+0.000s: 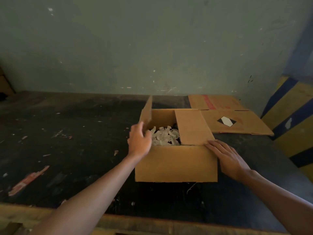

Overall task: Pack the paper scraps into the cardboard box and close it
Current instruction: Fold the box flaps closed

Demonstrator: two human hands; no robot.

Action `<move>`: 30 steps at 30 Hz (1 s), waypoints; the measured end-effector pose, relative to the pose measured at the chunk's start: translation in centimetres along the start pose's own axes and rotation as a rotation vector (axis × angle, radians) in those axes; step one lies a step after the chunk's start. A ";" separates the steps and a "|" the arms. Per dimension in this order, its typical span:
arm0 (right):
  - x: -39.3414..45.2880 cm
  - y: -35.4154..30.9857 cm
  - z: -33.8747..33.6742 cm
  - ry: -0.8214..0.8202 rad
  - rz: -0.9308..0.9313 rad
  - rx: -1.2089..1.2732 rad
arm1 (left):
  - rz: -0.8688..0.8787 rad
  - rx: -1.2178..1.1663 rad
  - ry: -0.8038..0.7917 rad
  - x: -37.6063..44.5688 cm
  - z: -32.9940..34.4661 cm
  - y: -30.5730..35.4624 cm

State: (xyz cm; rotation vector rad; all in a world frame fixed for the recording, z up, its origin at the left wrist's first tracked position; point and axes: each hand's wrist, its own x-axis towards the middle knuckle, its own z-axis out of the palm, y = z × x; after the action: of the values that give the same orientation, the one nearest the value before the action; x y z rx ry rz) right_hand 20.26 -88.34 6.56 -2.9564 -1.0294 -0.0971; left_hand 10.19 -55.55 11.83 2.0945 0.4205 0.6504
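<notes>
At centre frame in the head view, the cardboard box (176,163) sat on a dark, scuffed table (67,133), its near edge just short of the table's front lip. White paper scraps (164,136) lay inside. The right flap (193,127) was folded down over the opening; the left flap (147,112) stood nearly upright. The left hand (139,141) curled loosely at that flap's base, gripping nothing I could make out. The right hand (227,156) lay flat, fingers spread, on the box's near right corner. A flattened cardboard sheet (228,117) crowded the upper right; open tabletop stretched across the left half.
</notes>
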 end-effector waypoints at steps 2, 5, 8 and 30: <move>-0.1 0.7 0.6 0.005 -0.009 -0.030 | 0.054 0.314 -0.264 -0.2 1.2 -1.0; 0.0 1.8 1.5 0.018 -0.010 -0.066 | 0.152 0.635 -0.511 -0.5 2.7 -2.3; 0.3 2.1 2.5 0.057 -0.003 -0.055 | 0.224 0.742 -0.498 0.2 3.1 -3.0; 9.0 3.5 -1.6 0.161 0.304 1.029 | -0.557 -0.474 -0.143 11.7 -0.4 -3.5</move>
State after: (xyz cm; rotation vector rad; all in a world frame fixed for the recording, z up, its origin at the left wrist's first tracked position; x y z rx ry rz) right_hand 29.34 -85.55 8.77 -2.0623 -0.3867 0.1526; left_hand 19.21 -47.32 12.55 1.4676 0.6621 0.2347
